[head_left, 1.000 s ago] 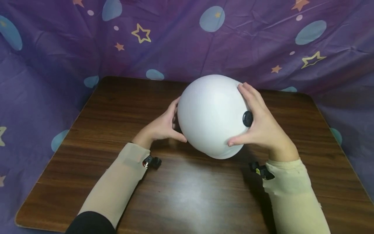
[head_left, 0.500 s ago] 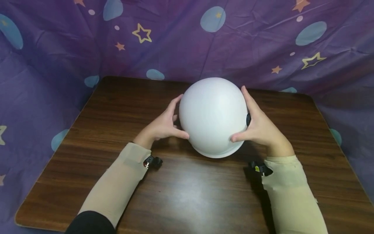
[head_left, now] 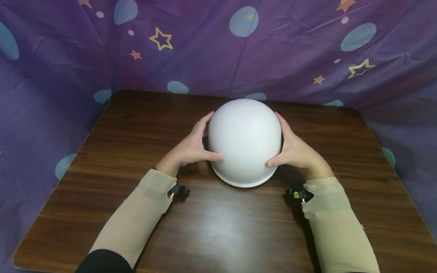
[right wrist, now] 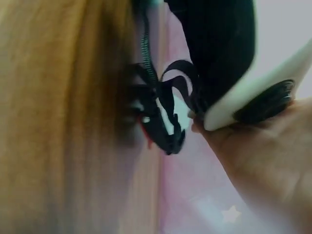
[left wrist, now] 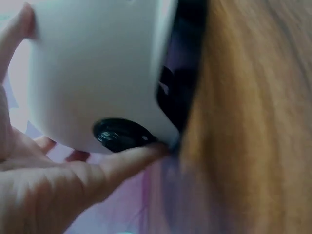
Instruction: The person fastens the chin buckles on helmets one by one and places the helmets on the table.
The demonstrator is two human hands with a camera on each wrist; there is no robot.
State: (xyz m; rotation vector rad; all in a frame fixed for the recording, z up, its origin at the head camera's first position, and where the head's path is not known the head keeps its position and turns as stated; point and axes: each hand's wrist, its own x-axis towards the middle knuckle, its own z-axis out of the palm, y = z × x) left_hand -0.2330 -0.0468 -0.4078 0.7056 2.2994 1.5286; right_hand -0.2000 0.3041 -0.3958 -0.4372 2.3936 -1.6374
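A smooth white helmet is between both hands at the middle of the table, dome up, its rim toward the person. My left hand holds its left side, thumb on the near surface and fingers around the far side. On the opposite side my right hand grips it the same way. A black round disc on the helmet's side lies by the thumb in the left wrist view. Black straps with a dark buckle hang below the rim in the right wrist view, close to the tabletop. The helmet's inside is mostly hidden.
The brown wood-grain table extends around the helmet on all sides. A purple cloth with stars and blue ovals hangs behind its far edge. Small black devices sit at both wrists over beige sleeves.
Both hands have turned the helmet, so the black disc by the right hand has gone out of sight and the near rim now shows. The helmet has also moved slightly lower in the head view.
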